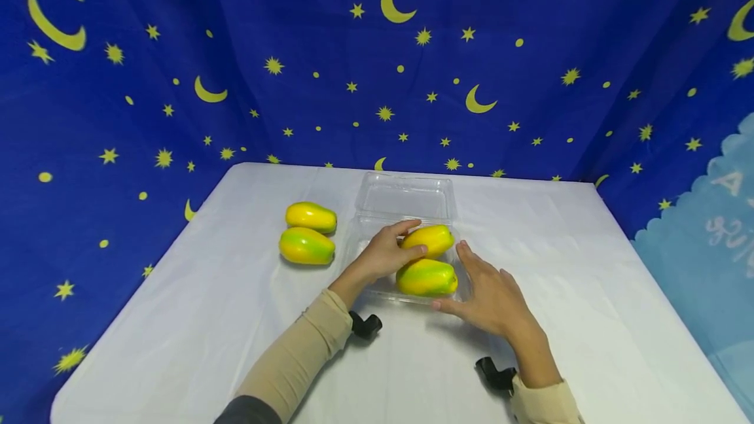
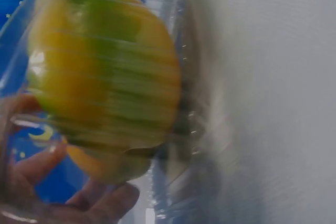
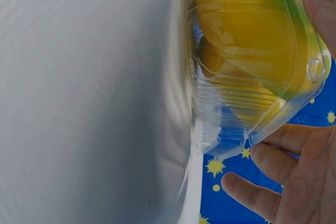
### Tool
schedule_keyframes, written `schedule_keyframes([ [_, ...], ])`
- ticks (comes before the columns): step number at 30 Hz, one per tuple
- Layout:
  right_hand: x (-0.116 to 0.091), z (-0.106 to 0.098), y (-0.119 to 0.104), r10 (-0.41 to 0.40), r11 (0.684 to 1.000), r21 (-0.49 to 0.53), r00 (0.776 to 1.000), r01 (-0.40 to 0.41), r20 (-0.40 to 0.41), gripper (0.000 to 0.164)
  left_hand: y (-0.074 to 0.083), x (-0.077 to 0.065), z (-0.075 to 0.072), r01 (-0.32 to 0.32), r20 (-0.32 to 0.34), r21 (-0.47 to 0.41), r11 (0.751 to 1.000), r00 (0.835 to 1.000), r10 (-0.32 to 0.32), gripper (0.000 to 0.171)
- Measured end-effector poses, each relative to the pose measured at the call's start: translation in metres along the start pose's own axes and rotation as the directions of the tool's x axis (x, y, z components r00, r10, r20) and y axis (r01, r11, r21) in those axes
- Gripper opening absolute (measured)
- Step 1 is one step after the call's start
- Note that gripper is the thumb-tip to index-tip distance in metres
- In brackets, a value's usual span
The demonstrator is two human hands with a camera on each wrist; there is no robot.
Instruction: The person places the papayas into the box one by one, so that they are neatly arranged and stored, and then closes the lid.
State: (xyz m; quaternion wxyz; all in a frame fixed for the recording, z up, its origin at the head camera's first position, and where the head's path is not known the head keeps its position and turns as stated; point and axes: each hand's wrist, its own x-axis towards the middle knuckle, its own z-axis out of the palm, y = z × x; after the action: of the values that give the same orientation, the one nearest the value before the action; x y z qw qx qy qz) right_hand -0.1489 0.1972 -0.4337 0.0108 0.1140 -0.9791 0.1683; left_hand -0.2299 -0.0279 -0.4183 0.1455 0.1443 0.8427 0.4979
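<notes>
A clear plastic clamshell box [image 1: 389, 294] lies with its lid [image 1: 405, 196] folded back. In its right part sit two yellow-green papayas, a far papaya [image 1: 434, 239] and a near papaya [image 1: 427, 278]. My left hand [image 1: 385, 252] reaches over the box and grips the far papaya by its left end, thumb on the near side. At the box's right side my right hand [image 1: 491, 293] is spread, thumb at the near corner. In the right wrist view, its fingers [image 3: 278, 161] are beside the clear wall and seem to touch it. The left wrist view is blurred.
Two more papayas, a far one [image 1: 311, 216] and a near one [image 1: 307, 246], lie on the white table [image 1: 194, 319] left of the box. Black wrist-camera mounts [image 1: 495, 375] hang under the wrists. A blue star-and-moon curtain [image 1: 330, 51] encloses the back and sides.
</notes>
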Motion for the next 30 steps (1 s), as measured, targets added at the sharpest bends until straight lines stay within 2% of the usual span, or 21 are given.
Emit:
schedule_keyframes([
  [4, 0.000, 0.001, 0.001, -0.006, 1.000, 0.006, 1.000, 0.006, -0.008, 0.123, 0.004, -0.002, -0.005, -0.025, -0.019, 0.064, 0.998, 0.999, 0.026, 0.062],
  [9, 0.001, 0.001, 0.001, -0.015, 1.000, 0.006, 1.000, 0.015, -0.016, 0.122, 0.014, -0.008, -0.019, -0.110, -0.046, 0.134, 0.985, 0.992, 0.117, 0.060],
  [17, 0.001, 0.001, 0.001, -0.022, 1.000, 0.017, 1.000, 0.022, -0.017, 0.122, 0.032, -0.024, -0.043, -0.216, -0.104, 0.020, 0.976, 0.971, 0.217, 0.052],
  [25, 0.000, 0.001, 0.002, -0.013, 1.000, 0.015, 1.000, 0.013, -0.016, 0.122, 0.043, -0.038, -0.066, -0.330, -0.214, -0.040, 0.943, 0.925, 0.315, 0.048],
  [30, 0.001, 0.002, 0.003, -0.014, 1.000, 0.011, 1.000, 0.014, -0.016, 0.122, 0.048, -0.047, -0.080, -0.397, -0.317, -0.060, 0.916, 0.878, 0.360, 0.047],
])
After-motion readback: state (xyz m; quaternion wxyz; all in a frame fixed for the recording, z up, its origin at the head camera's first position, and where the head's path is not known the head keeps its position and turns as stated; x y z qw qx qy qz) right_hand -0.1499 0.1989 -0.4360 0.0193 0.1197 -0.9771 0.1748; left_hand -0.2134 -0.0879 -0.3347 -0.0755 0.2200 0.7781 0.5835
